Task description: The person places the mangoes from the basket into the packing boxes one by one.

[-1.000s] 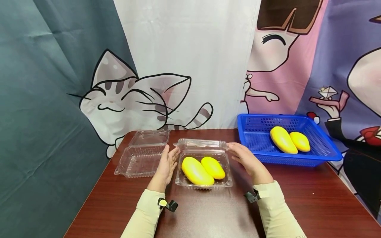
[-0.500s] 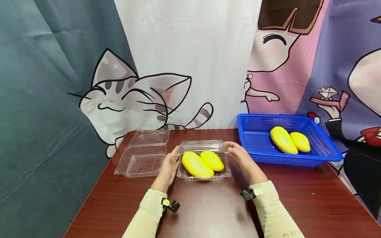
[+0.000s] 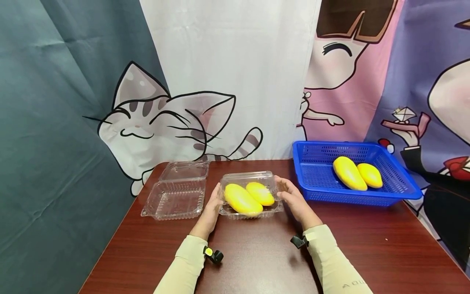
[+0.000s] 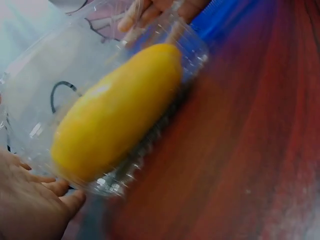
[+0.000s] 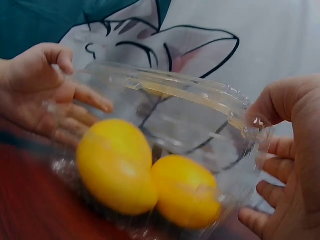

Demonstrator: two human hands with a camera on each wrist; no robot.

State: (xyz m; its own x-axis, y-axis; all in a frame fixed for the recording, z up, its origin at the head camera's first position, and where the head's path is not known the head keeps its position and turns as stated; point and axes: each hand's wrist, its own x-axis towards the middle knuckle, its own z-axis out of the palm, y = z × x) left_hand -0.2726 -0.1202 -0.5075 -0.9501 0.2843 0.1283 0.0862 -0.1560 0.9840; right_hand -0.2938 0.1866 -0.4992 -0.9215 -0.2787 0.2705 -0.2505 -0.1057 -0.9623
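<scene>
A clear plastic clamshell container (image 3: 238, 212) stands mid-table in the head view. Two yellow mangoes lie side by side in it, a larger mango (image 3: 243, 201) on the left and a smaller mango (image 3: 260, 193) on the right. Its hinged lid (image 3: 247, 177) slants part-way over them. At the left side, my left hand (image 3: 211, 209) touches the plastic with fairly straight fingers. My right hand (image 3: 295, 201) pinches the lid's right corner, thumb bent and fingers curled, as the right wrist view shows. Parts of the left fingertips are blurred behind clear plastic.
A second clear clamshell (image 3: 176, 200) stands to the left, its lid folded back. At the back right, a blue plastic basket (image 3: 315, 194) holds two more mangoes (image 3: 350, 173). A printed cloth backdrop (image 3: 227, 53) hangs behind the brown table (image 3: 264, 261).
The lid has swung forward over the mangoes, and the container has shifted away from the front. Both hands have closed in on its sides, the right one taking the lid corner.
</scene>
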